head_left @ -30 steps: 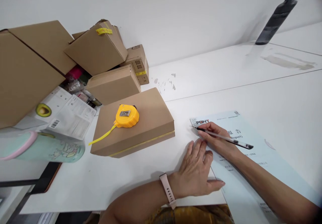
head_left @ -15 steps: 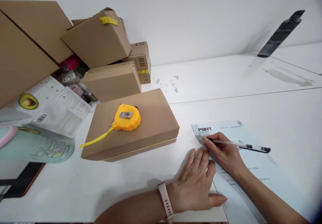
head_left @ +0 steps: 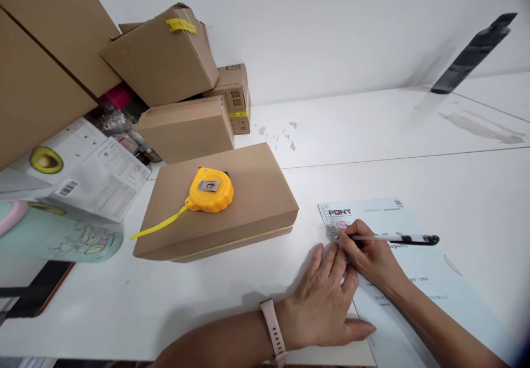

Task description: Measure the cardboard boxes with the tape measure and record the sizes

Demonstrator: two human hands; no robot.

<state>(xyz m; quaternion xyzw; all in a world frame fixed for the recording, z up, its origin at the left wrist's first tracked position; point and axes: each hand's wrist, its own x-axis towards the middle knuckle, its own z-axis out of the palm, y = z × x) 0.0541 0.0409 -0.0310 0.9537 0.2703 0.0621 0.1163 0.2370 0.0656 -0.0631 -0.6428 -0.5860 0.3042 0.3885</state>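
My right hand [head_left: 375, 257] is closed around a pen [head_left: 397, 239], clear-barrelled with a black end. Its tip points to the left edge of a pale blue printed report [head_left: 430, 280], just below the PONY logo; the hand hides the exact tip. My left hand [head_left: 323, 296] lies flat with fingers stretched, at the left edge of the paper and partly on the white table [head_left: 232, 280]. A pink watch band circles the left wrist. Left of the hands, a yellow tape measure [head_left: 211, 190] rests on a flat cardboard box [head_left: 260, 180], its yellow strap hanging over the lid.
Cardboard boxes [head_left: 157, 59] are piled at the back left against the wall. A mint-green bottle [head_left: 78, 239] lies in front of a white carton with an avocado picture [head_left: 103, 175]. A dark bottle [head_left: 472, 53] stands at the back right.
The pen has swung to a flatter slant, and my right hand sits slightly lower against the paper's printing. My left hand stays in place. The whole view has shifted slightly.
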